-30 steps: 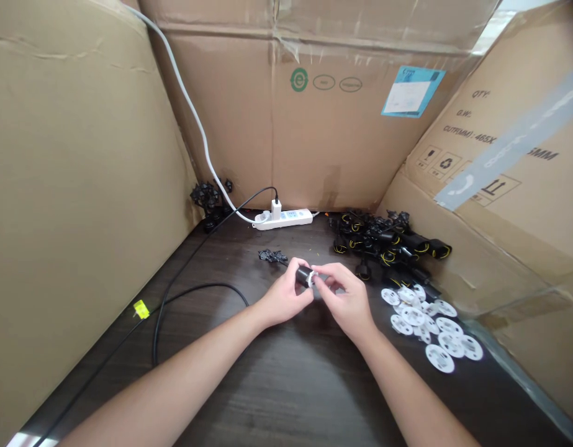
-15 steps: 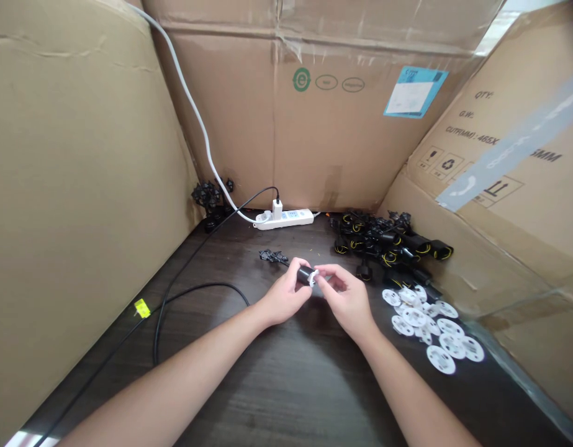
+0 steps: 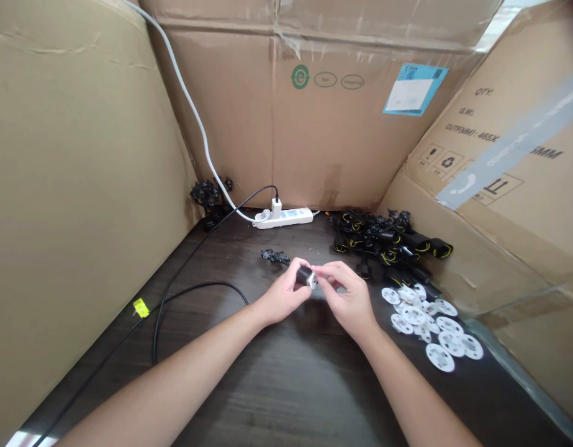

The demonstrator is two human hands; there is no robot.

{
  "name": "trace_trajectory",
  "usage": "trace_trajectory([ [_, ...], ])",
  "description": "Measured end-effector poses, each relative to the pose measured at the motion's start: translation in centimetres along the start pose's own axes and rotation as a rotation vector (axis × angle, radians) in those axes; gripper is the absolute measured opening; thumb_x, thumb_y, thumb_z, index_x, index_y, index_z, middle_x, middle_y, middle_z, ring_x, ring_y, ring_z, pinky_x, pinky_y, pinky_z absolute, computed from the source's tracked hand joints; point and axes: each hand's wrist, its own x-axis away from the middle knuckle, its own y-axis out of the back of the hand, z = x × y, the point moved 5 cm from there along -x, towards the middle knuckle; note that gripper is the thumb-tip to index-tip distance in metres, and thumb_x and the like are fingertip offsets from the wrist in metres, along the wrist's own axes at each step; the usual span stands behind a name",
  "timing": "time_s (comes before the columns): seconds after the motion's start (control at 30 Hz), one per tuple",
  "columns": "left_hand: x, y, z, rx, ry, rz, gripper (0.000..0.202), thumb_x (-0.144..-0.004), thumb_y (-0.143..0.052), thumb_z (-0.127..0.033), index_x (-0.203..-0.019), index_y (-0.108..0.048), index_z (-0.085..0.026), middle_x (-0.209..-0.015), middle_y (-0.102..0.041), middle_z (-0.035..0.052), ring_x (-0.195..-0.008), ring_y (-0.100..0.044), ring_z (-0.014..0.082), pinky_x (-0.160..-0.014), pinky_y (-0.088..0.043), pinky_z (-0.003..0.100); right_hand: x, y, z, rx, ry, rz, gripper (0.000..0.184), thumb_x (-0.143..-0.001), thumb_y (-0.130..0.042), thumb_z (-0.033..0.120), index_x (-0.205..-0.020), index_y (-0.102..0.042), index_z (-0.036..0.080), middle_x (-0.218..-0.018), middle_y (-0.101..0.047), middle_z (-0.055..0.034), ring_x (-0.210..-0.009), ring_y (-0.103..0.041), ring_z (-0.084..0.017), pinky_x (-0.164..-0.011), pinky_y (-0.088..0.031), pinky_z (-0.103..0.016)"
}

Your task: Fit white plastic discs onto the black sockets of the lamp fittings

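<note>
**black connector held in both hands, white piece at its end**

the left hand [image 3: 284,295] is closed around a black cylindrical connector [image 3: 305,275], which is held clear above the dark wood table [image 3: 286,397]. the right hand [image 3: 349,299] grasps the connector's end between thumb and fingertips, pinching a white piece [image 3: 313,281]. the fingers partly hide this joint, so its seating cannot be confirmed. a thin lead [image 3: 286,262] runs from the connector to a small black fitting [image 3: 275,255]. a heap of black yellow-marked connectors [image 3: 383,242] and white perforated discs [image 3: 419,323] lie to the right.

Black cylinder [image 3: 305,275] partly hidden between the hands [image 3: 284,297] [image 3: 349,301]
</note>
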Motion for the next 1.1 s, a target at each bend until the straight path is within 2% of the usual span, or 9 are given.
trace_trajectory([
  [0.3, 0.1, -0.2, 0.0, 0.051, 0.031, -0.003, 0.034, -0.080, -0.059, -0.023, -0.108, -0.040, -0.023, -0.088, -0.045, -0.0036, -0.077, -0.044, 0.0128, -0.071, -0.037, 0.025, 0.0, -0.1, 0.2, -0.001, 0.014, -0.008, 0.020, -0.092, -0.059, 0.018, -0.099, -0.078, 0.023, -0.092, -0.068, -0.0050, -0.066, -0.062, -0.015, -0.056, -0.049, -0.027],
  [0.5, 0.0, -0.2, 0.1, -0.014, 0.017, -0.011, 0.031, -0.082, -0.060, -0.022, -0.109, -0.043, -0.023, -0.088, -0.047, -0.0039, -0.076, -0.045, 0.0125, -0.071, -0.038, 0.025, -0.1, 0.0, 0.0, 0.051, -0.065, -0.034, 0.015, -0.090, -0.061, 0.022, -0.095, -0.075, 0.020, -0.087, -0.071, -0.0049, -0.060, -0.060, -0.015, -0.053, -0.047, -0.026],
  [0.77, -0.1, -0.2, -0.3, 0.009, -0.020, 0.005, 0.029, -0.082, -0.058, -0.018, -0.109, -0.049, -0.022, -0.088, -0.047, -0.0030, -0.075, -0.044, 0.0121, -0.068, -0.037, 0.024, -0.1, -0.3, -0.9, 0.022, -0.203, 0.015, 0.015, -0.088, -0.063, 0.031, -0.092, -0.071, 0.019, -0.077, -0.072, -0.0037, -0.054, -0.059, -0.014, -0.050, -0.045, -0.025],
  [0.9, 0.0, -0.2, -0.1, 0.001, -0.014, 0.027, 0.032, -0.081, -0.060, -0.018, -0.110, -0.047, -0.022, -0.086, -0.046, -0.0038, -0.072, -0.043, 0.0114, -0.066, -0.036, 0.023, -0.1, -0.4, -1.0, 0.020, -0.212, 0.016, 0.015, -0.087, -0.064, 0.032, -0.091, -0.069, 0.019, -0.076, -0.072, -0.0034, -0.053, -0.059, -0.014, -0.049, -0.045, -0.024],
  [1.1, 0.0, -0.4, 0.2, -0.024, -0.041, 0.023, 0.025, -0.087, -0.059, -0.021, -0.108, -0.047, -0.022, -0.087, -0.048, -0.0039, -0.074, -0.044, 0.0114, -0.068, -0.038, 0.023, 0.1, -0.5, -1.0, 0.051, -0.202, 0.019, 0.011, -0.085, -0.064, 0.029, -0.090, -0.067, 0.020, -0.072, -0.070, -0.0019, -0.050, -0.057, -0.013, -0.048, -0.044, -0.023],
])
